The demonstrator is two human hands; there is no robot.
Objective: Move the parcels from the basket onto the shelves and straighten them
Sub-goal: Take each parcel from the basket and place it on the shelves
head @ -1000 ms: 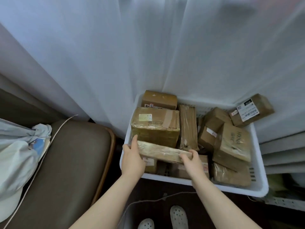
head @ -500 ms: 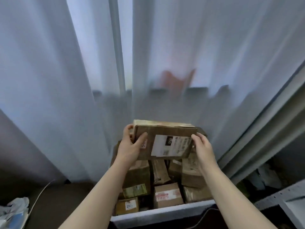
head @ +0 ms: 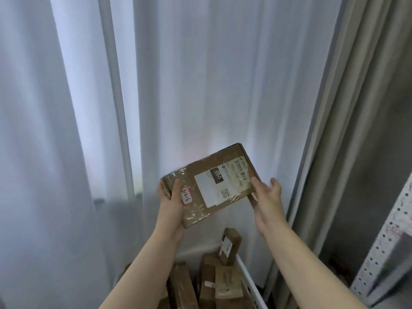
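Background: a white sheer curtain (head: 200, 74) filled most of the view, with a heavier grey curtain (head: 356, 108) hanging at the right.

Item 1, held parcel (head: 211, 186): flat brown cardboard box wrapped in clear tape, raised in front of the white curtain, above the basket and clear of it, and tilted with its far right corner highest. Its face carried a white shipping label (head: 218, 186) and a small red-edged sticker (head: 188, 195) near the left end.

Item 2, left hand (head: 171, 201): gripped the parcel's left end, the thumb lying across the face beside the sticker and the fingers curled behind the box, mostly hidden.

Item 3, right hand (head: 266, 201): spread and relaxed at the parcel's near right corner. The thumb rested on the edge of the face; the other fingers stood straight and apart from the box, closing on nothing.

Item 4, basket (head: 249, 284): white plastic, at the near bottom edge and only partly in frame.

Item 5, basket parcels (head: 227, 284): several brown boxes packed close, one standing on end at the far corner.

Item 6, shelf frame (head: 376, 253): pale perforated metal upright, near right.
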